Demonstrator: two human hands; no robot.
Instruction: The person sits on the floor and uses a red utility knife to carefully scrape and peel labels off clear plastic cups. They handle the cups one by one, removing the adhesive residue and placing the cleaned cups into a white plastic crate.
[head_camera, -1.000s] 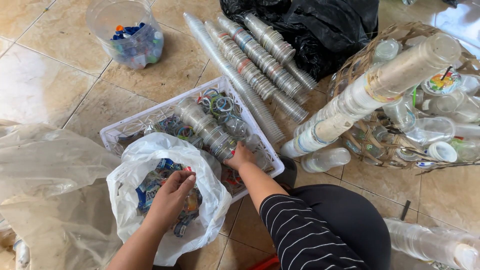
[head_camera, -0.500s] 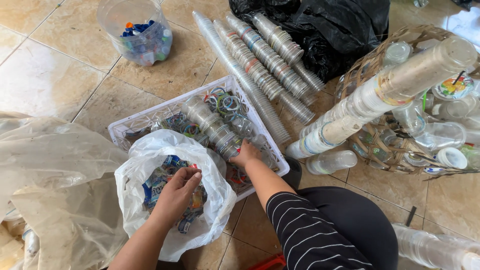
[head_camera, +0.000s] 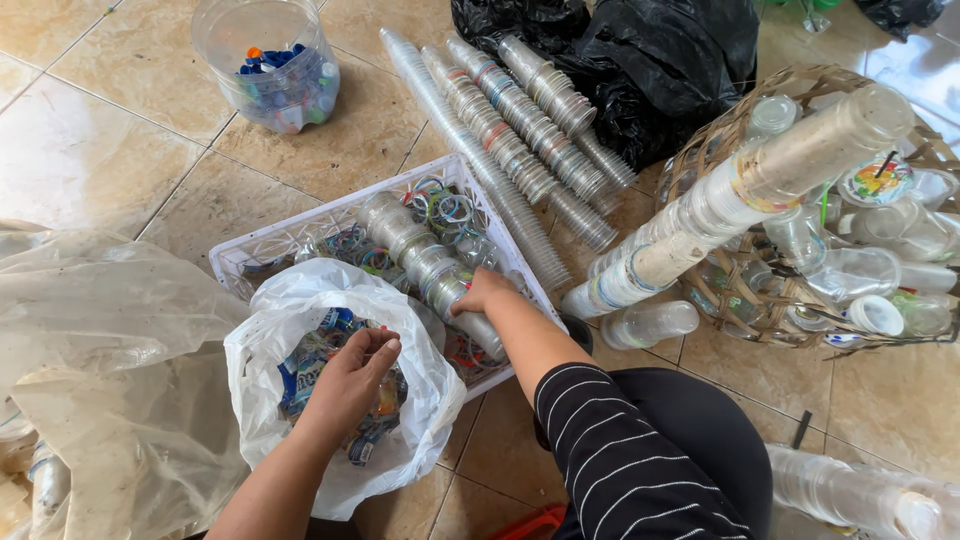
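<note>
My left hand (head_camera: 352, 377) reaches down into an open white plastic bag (head_camera: 300, 300), fingers curled on the colourful label wrappers (head_camera: 305, 360) that fill it. My right hand (head_camera: 482, 292), on a striped-sleeved arm, grips the near end of a stack of clear plastic cups (head_camera: 415, 250). That stack lies in a white plastic crate (head_camera: 262, 250), among loose coloured rings and more cups. The bag sits against the crate's front left corner.
Long cup stacks (head_camera: 520, 140) lie on the tiled floor beyond the crate, with black bags (head_camera: 650, 70) behind them. A wicker basket (head_camera: 720, 150) full of cups stands at the right. A clear tub of bottle caps (head_camera: 275, 60) is at the back left, and a large clear bag (head_camera: 90, 330) at the left.
Both hands stay where they were, the left in the bag and the right on the cup stack. Only the camera view has shifted slightly.
</note>
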